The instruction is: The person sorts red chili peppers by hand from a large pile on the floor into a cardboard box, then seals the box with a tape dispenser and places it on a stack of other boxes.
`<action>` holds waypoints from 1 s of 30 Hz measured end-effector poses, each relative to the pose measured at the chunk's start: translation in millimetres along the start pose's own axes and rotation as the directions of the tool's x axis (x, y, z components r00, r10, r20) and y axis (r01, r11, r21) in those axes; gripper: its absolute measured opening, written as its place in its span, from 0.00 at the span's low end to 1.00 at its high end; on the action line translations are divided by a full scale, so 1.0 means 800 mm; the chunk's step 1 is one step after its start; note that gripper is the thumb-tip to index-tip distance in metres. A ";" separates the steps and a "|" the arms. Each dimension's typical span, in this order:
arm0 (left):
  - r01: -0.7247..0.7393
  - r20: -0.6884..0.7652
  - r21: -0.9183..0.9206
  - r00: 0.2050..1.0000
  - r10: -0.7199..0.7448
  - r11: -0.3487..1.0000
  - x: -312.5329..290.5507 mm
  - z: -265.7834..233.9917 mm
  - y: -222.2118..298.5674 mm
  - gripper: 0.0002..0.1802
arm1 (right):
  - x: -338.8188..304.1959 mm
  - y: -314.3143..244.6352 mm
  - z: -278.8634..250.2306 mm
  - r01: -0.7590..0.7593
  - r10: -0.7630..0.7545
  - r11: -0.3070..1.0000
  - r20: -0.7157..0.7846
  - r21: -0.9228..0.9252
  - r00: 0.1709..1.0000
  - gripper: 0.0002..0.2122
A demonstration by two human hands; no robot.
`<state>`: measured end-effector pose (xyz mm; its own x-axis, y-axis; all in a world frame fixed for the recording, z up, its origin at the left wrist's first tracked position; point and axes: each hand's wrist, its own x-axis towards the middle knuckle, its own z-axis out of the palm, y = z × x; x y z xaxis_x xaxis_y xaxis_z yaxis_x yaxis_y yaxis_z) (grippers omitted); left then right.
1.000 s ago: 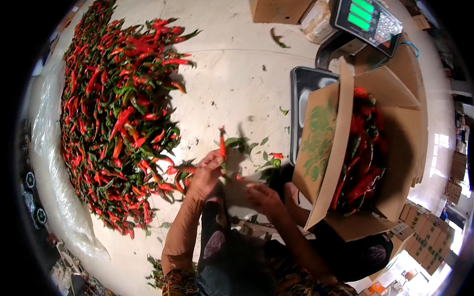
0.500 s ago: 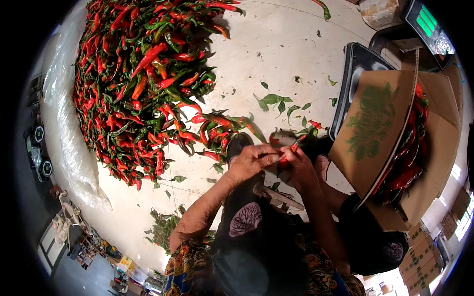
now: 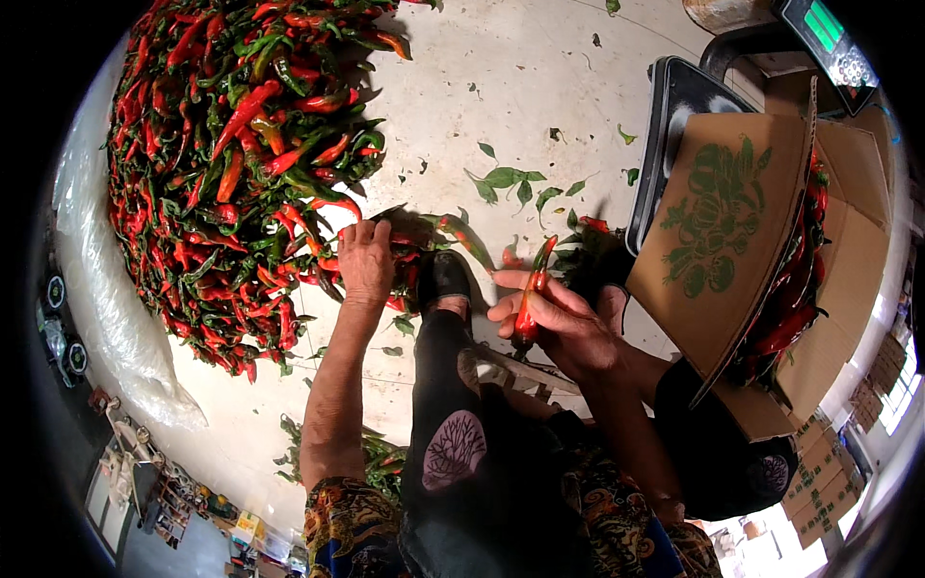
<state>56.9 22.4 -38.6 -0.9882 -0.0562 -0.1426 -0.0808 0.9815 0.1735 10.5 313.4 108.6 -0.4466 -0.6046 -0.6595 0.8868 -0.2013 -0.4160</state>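
In my right hand is a red chili pepper, held upright between the fingers and thumb above the floor. My left hand is back-up at the right edge of a large heap of red and green chili peppers. Its fingers are bent down among the peppers, and their tips are partly hidden, so what they hold cannot be made out. A smaller cluster of peppers lies between that hand and my shoe. One long green-and-red pepper points out from the cluster.
At right, an open cardboard box holding red peppers leans over a black scale with a lit display. Loose leaves dot the pale floor. Clear plastic sheeting borders the heap; green pieces lie by my left forearm.
My hands were together around a red pepper. The left has moved away leftward to the heap's edge, while the right keeps the pepper, now turned upright. The view has shifted slightly.
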 end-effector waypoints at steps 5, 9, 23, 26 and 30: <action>0.172 0.048 -0.379 0.985 -0.167 0.909 -0.005 -0.022 0.001 0.17 | -0.001 -0.002 0.000 -0.007 0.007 1.000 0.030 -0.002 1.000 0.23; 0.553 0.502 -0.766 0.833 -0.232 0.329 -0.007 -0.064 0.027 0.13 | 0.000 -0.003 0.005 -0.015 0.014 1.000 0.059 0.024 0.998 0.23; 0.495 0.476 -0.850 0.868 0.140 -0.178 0.017 -0.147 0.126 0.22 | -0.007 -0.017 0.025 0.102 -0.151 0.881 -0.070 -0.462 0.986 0.18; 0.500 0.475 -0.843 0.865 0.160 -0.198 0.025 -0.151 0.127 0.25 | -0.008 -0.015 0.022 0.109 -0.204 0.851 -0.131 -0.514 0.970 0.17; 0.538 0.524 -0.830 0.842 0.126 -0.144 0.042 -0.128 0.117 0.23 | -0.005 -0.007 0.012 0.126 -0.238 0.901 -0.230 -0.414 0.944 0.16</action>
<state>2.9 93.8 72.4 -0.7743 0.1719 -0.6091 -0.6283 -0.3239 0.7073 8.4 309.5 119.3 -0.6599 -0.3456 -0.6672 0.6935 0.0615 -0.7178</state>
